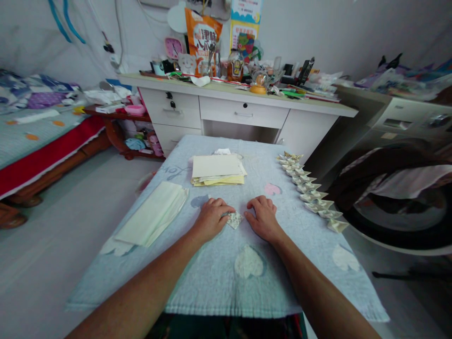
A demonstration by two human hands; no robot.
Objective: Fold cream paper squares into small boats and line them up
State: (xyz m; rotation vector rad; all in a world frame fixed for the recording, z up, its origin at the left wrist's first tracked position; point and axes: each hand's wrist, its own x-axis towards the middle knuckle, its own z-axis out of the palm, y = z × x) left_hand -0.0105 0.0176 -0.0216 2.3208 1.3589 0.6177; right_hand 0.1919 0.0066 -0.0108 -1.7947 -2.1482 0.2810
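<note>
Cloth-covered table (212,282) — paper stack (217,168), pale folded sheets (151,214), small patterned square (234,220), row of folded-paper pieces (310,187) on it

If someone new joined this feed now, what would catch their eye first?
Probably the row of folded paper pieces along the right side of the cloth-covered table. Then the big orange bag standing on the desk behind. Mid-table, the left hand touches a small patterned paper, with the right hand near its other side.

From the person's head, the table (212,287) is looked down on up close; the wall (318,28) is faced farther ahead.
</note>
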